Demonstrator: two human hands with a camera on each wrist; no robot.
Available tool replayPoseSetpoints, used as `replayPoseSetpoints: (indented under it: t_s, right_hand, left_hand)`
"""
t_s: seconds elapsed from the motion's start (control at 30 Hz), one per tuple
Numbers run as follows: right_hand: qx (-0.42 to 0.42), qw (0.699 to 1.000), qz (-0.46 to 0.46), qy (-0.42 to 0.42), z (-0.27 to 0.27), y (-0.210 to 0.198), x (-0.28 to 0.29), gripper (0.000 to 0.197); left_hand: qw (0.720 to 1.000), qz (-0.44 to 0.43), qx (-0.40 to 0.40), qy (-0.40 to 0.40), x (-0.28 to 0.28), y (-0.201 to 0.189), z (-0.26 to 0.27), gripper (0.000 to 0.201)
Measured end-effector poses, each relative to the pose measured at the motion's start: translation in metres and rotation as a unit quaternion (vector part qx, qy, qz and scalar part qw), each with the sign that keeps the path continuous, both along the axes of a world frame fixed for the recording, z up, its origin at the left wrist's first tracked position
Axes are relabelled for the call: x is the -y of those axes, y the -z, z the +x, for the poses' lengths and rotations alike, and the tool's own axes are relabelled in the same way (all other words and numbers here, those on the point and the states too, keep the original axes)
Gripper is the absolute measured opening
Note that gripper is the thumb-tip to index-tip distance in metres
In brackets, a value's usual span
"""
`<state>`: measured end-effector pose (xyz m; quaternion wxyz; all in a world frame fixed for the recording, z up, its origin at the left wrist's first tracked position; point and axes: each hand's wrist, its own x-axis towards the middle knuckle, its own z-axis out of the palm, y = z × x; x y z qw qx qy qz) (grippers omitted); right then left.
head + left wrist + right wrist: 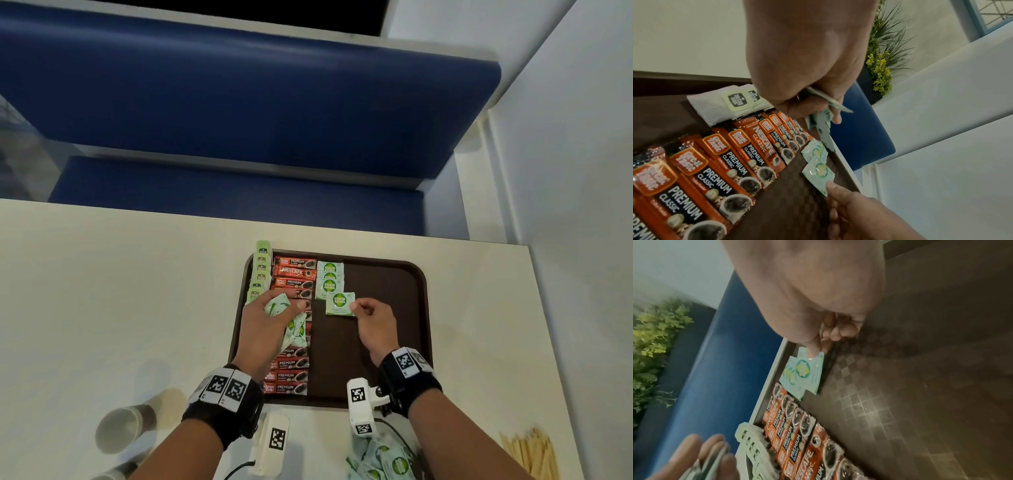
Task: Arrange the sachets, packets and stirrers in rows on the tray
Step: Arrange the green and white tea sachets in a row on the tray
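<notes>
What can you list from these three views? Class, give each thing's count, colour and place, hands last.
Dark brown plastic tray: one, on the cream table.
Pale green tea bags: one overlapping row, count unclear, tray's left edge.
Red-orange coffee stick packets: one row, partly hidden, beside the tea bags.
Mint-green Coco sugar sachets: about three laid, right of the coffee.
Loose mint-green sachets: pile, table's near edge.
Wooden stirrers: pale bundle, near right of table.
Paper cups: at least two, on their sides, near left.
Blue padded bench: one, behind the table.
Green potted plant: one, beyond the bench.
Left hand: grips a bunch of sachets.
Right hand: pinches one sachet.
</notes>
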<state>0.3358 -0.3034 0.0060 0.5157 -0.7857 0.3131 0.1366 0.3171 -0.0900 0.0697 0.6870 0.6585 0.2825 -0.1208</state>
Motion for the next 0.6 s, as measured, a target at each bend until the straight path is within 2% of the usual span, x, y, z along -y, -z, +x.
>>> replayPoseSetpoints:
  t_s: [0.37, 0.6]
  right_hand:
    - [0.037, 0.997, -0.070, 0.005, 0.008, 0.006, -0.024, 0.001]
    - [0.037, 0.995, -0.088, -0.002, 0.007, 0.009, -0.023, 0.008]
  left_hand:
    - [1.000, -0.018, -0.019, -0.013, -0.007, 0.003, -0.002, 0.018]
    - [0.999, -0.035, -0.016, -0.020, -0.009, 0.000, -0.002, 0.019]
